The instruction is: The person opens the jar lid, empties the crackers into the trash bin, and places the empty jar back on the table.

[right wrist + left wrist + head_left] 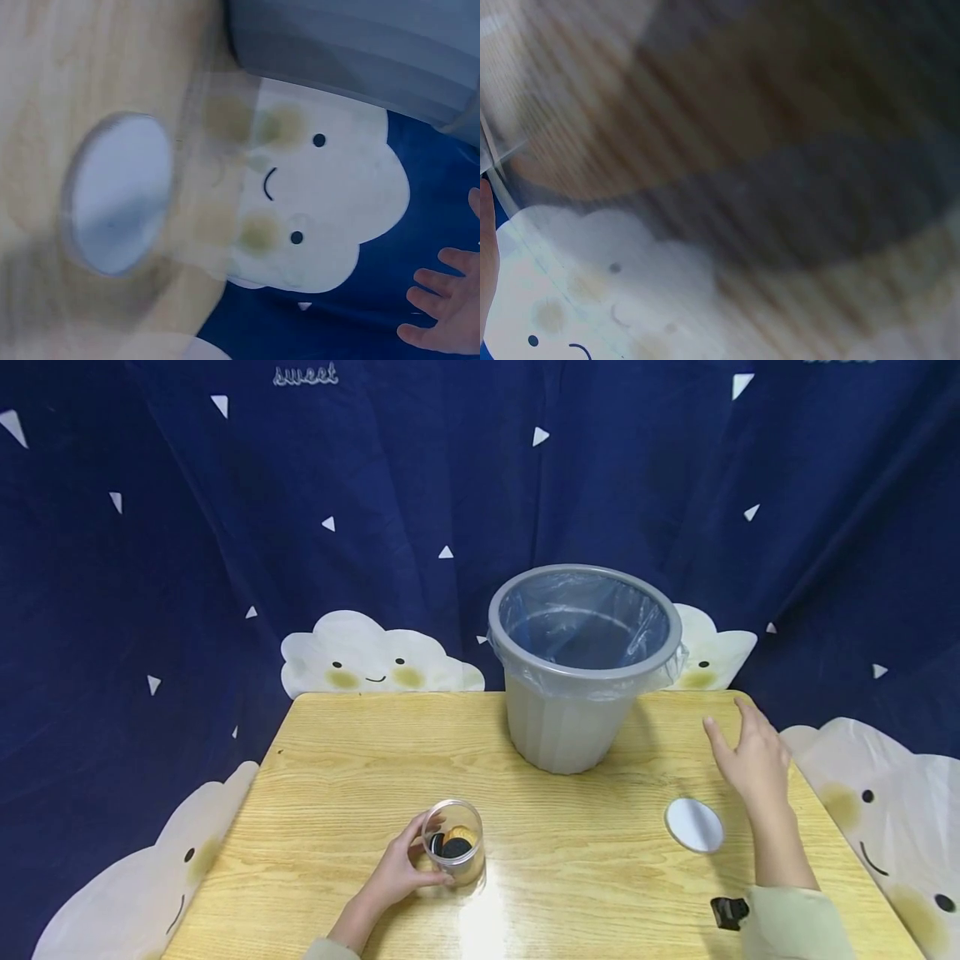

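My left hand (pixel 397 866) holds a clear plastic jar (pixel 471 866) from its left side, thumb at the front and fingers round the back. Inside the upright jar lie dark sandwich cookies (pixel 456 847) and a golden-brown biscuit (pixel 463 833). The left wrist view is mostly blurred, with a bit of finger at its left edge. Above the right part of the table, my right hand (pixel 756 764) reaches forward with its fingers spread and nothing in it. A round white lid (pixel 694 825) lies flat on the table, to the left of the right forearm.
A grey bin (pixel 566 727) lined with a clear plastic bag stands at the back of the wooden table (pixel 360 768), right of the middle. A small black object (pixel 727 912) shows beside the right sleeve. Dark blue cloth with cloud shapes surrounds the table.
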`<move>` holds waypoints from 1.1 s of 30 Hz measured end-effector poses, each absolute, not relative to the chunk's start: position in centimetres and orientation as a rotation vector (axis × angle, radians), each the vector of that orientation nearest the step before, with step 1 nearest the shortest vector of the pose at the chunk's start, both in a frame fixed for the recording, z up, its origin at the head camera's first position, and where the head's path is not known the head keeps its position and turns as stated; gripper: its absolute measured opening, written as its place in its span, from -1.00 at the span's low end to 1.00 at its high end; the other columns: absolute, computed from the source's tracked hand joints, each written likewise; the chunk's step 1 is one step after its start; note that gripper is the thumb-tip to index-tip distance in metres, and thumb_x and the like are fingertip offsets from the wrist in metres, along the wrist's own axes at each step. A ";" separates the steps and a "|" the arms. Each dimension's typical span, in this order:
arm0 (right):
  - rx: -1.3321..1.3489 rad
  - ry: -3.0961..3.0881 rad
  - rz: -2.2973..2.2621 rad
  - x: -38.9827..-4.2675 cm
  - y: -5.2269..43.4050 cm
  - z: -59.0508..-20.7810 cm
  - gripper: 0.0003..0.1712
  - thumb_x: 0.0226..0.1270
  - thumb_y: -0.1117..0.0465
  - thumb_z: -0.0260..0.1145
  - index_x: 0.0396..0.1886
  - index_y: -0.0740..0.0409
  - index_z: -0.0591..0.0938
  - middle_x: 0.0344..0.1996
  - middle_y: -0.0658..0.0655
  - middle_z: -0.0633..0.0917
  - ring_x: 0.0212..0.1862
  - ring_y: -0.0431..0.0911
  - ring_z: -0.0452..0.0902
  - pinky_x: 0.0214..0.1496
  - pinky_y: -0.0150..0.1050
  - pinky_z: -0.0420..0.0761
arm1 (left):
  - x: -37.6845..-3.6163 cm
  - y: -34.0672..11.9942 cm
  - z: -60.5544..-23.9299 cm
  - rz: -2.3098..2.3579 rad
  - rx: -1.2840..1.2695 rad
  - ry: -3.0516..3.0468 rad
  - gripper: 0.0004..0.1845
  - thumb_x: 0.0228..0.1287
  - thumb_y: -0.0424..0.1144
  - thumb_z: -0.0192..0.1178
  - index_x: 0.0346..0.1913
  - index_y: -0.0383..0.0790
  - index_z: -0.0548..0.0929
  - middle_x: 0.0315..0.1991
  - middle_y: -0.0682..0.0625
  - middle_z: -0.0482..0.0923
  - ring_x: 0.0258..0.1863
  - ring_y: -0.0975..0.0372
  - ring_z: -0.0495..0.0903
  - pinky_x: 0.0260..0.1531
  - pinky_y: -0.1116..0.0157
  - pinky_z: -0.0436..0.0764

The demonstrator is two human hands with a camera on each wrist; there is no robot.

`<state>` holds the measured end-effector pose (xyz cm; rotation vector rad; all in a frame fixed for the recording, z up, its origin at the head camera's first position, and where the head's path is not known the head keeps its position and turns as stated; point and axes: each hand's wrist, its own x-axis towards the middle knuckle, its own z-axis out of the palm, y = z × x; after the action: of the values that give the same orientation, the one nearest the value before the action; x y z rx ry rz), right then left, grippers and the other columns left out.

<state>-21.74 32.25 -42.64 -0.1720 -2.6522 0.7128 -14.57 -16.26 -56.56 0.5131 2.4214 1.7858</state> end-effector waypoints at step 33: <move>-0.059 -2.621 0.700 -26.0 29.9 -35.2 -0.27 0.39 -0.15 -0.15 0.39 0.21 0.10 0.32 0.35 0.18 0.33 0.26 0.00 0.28 0.30 -0.06 | -13.6 -15.6 -53.3 1.767 0.496 2.405 -0.03 -0.29 -0.37 0.49 0.29 -0.37 0.21 0.20 -0.29 0.34 0.20 -0.11 0.29 0.14 -0.06 0.37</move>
<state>-25.96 29.95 -35.17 -0.0588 -2.6207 0.6998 -13.55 -15.55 -53.29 0.4956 2.4055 1.7670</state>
